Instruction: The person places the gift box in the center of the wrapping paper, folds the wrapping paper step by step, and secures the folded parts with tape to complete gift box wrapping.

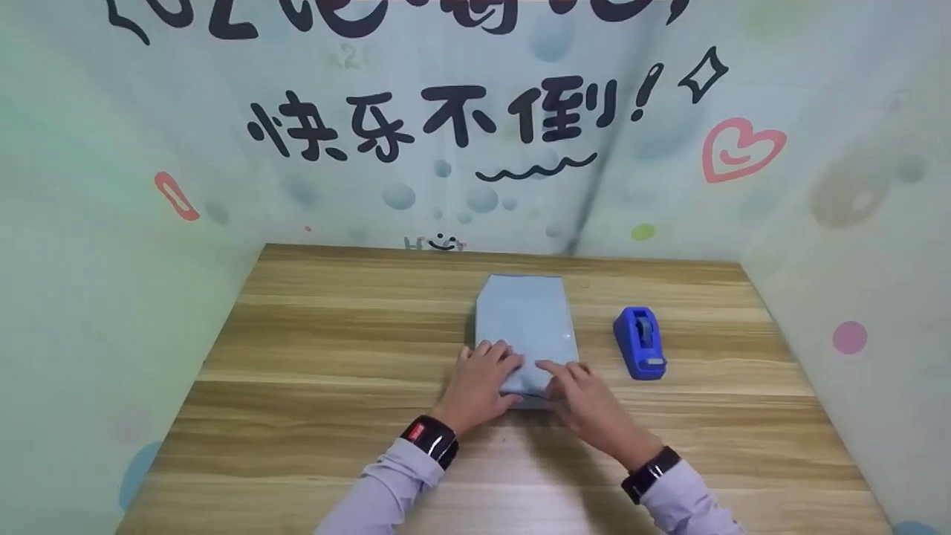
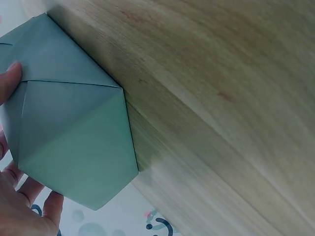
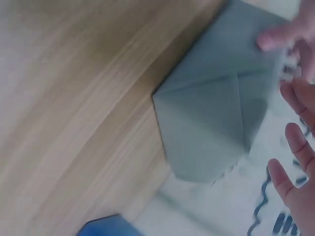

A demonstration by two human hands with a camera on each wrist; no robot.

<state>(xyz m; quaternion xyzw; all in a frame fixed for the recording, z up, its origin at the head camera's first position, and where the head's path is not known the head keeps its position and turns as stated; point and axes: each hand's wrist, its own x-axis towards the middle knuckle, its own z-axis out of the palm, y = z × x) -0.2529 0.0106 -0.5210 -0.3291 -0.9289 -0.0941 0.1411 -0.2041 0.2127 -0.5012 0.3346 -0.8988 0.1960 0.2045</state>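
Observation:
A box wrapped in light blue paper (image 1: pixel 524 316) lies on the table in front of me. Its near end shows folded paper flaps (image 2: pixel 54 59) in the left wrist view, with creases meeting at the side edges. My left hand (image 1: pixel 479 383) rests on the near left part of the top, its thumb down at the near edge. At the near right corner is my right hand (image 1: pixel 594 409), index finger extended over the top. Part of the right thumb is hidden in the head view. In the right wrist view, a thumb touches the folded end (image 3: pixel 197 113).
A blue tape dispenser (image 1: pixel 640 343) stands to the right of the box. The wood-grain table (image 1: pixel 334 334) meets a printed backdrop (image 1: pixel 446 208) at the back and sides. Dark bands (image 1: pixel 431 440) circle both wrists, below light sleeves.

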